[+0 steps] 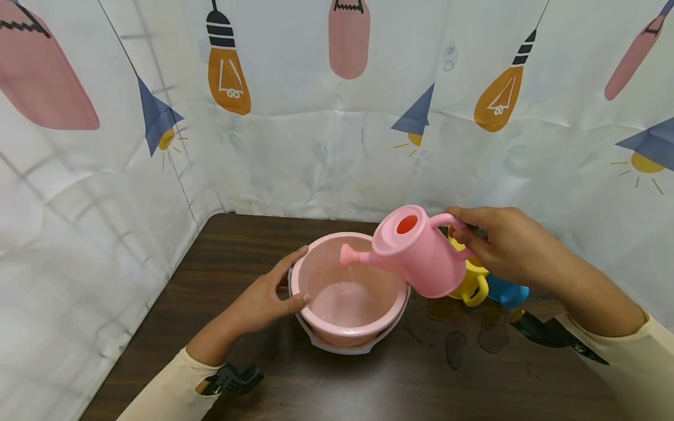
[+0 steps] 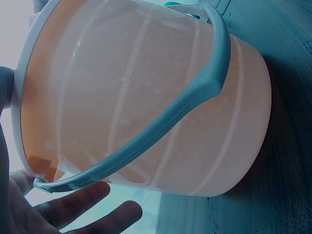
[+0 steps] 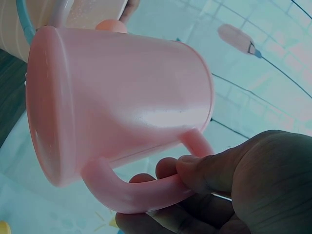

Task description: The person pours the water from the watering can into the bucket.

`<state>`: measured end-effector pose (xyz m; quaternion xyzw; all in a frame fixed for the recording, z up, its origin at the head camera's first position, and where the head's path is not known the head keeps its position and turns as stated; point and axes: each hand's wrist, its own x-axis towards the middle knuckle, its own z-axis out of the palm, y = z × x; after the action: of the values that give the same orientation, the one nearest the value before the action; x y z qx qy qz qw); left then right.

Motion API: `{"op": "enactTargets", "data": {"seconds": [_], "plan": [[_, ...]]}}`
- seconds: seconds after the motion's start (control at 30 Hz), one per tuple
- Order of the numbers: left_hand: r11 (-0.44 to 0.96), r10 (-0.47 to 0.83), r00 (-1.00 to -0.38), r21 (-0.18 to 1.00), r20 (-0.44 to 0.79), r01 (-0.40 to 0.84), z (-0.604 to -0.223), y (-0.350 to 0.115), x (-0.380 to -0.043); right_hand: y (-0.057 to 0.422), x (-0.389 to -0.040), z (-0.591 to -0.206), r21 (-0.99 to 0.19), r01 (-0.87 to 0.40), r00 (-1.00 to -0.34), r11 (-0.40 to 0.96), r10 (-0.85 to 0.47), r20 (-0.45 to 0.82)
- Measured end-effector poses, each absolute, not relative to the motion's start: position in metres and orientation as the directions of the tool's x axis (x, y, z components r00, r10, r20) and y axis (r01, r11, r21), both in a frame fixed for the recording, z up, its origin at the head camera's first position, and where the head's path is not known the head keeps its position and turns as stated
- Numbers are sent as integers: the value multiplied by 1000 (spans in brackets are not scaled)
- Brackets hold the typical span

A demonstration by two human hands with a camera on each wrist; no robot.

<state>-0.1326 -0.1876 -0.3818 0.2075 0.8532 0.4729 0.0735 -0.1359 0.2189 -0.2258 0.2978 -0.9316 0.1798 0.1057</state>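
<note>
My right hand [image 1: 500, 242] grips the handle of a pink watering can [image 1: 426, 263], fingers and thumb curled round it in the right wrist view. The can is tilted left above the table, its spout head over the opening of a pink bucket [image 1: 347, 334]. Fine droplets show below the spout head and on the inner wall. My left hand [image 1: 263, 301] holds the bucket's left rim, the thumb at the front and the fingers further back. A grey-looking carrying handle [image 2: 161, 126] hangs down the bucket's side in the left wrist view. The bucket stands upright.
Behind the can stand a yellow cup [image 1: 471, 286] and a blue cup-like thing [image 1: 508, 291]. Small puddles [image 1: 455, 349] lie on the dark wooden table [image 1: 421, 386], right of the bucket. A printed white curtain [image 1: 295, 158] hangs along the table's back and left edges.
</note>
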Motion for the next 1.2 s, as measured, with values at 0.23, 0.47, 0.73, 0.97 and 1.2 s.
{"op": "enactTargets", "data": {"seconds": [0.23, 0.47, 0.73, 0.97, 1.2], "plan": [[461, 422, -904, 842, 68, 279, -381, -188, -132, 219, -135, -225, -287, -587, -806, 757, -512, 296], [455, 425, -903, 847, 65, 275, -382, -188, -133, 219, -135, -223, -280, -564, -823, 777, -500, 270], [450, 424, -903, 849, 69, 276, -382, -187, -132, 219, -136, -224, -240, -576, -810, 781, -508, 292], [448, 422, -904, 850, 72, 277, -381, -187, -132, 219, -136, -224, -243, -575, -812, 782, -507, 290], [451, 422, -904, 847, 74, 280, -382, -187, -132, 218, -135, -223, -254, -571, -816, 781, -504, 284]]}}
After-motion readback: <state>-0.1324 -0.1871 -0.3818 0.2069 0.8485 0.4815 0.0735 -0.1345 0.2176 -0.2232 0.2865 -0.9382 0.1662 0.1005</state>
